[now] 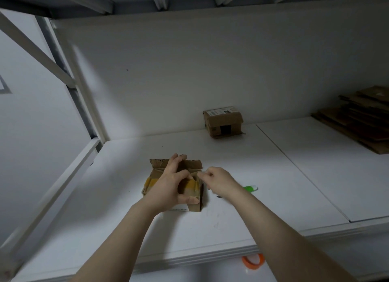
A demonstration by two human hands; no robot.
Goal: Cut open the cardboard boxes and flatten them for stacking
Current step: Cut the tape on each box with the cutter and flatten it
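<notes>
Right of the box [154,174], cutter [250,188] lies beside right hand [219,181], which pinches the box edge; left hand [170,182] grips box top.

opened taped box [154,181] near front; closed box [223,121] behind

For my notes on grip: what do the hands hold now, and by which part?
The left hand grips the small cardboard box across its taped top; the right hand pinches its upper right edge.
</notes>
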